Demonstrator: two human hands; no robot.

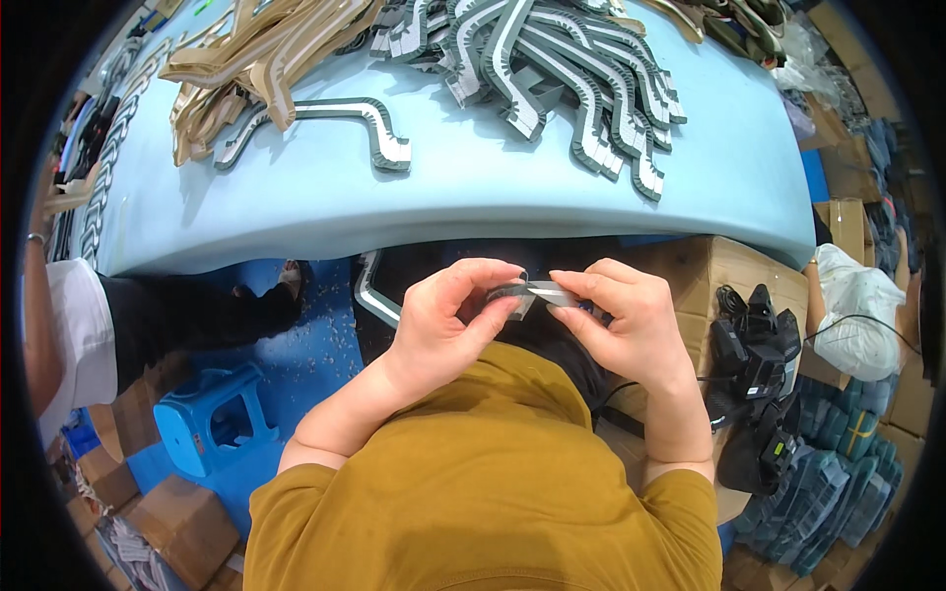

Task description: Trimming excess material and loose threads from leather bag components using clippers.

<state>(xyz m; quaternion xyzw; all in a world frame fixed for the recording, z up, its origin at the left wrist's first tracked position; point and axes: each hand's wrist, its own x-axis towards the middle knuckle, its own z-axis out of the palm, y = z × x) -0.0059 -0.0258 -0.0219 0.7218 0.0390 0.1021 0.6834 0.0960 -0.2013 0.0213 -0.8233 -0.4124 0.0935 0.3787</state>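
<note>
One light-blue table (493, 202) spans the far side. A cardboard box (764, 266) stands nearer, on the right. On the table, a pile of dark-and-white bent strips (596, 84) lies right of a tan pile (266, 49). A blue stool (209, 419) stands on the left. The left hand (443, 310) and right hand (626, 310) each pinch, thumb against fingers, a small grey strip (547, 293) held centrally, on the near side of the table's edge.

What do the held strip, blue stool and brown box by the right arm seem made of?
Held strip: possibly matte fabric, as it curves softly; uncertain.
Blue stool: likely smooth plastic, slightly glossy, moulded-looking.
Brown box: apparently matte cardboard, flat folded panels.
</note>
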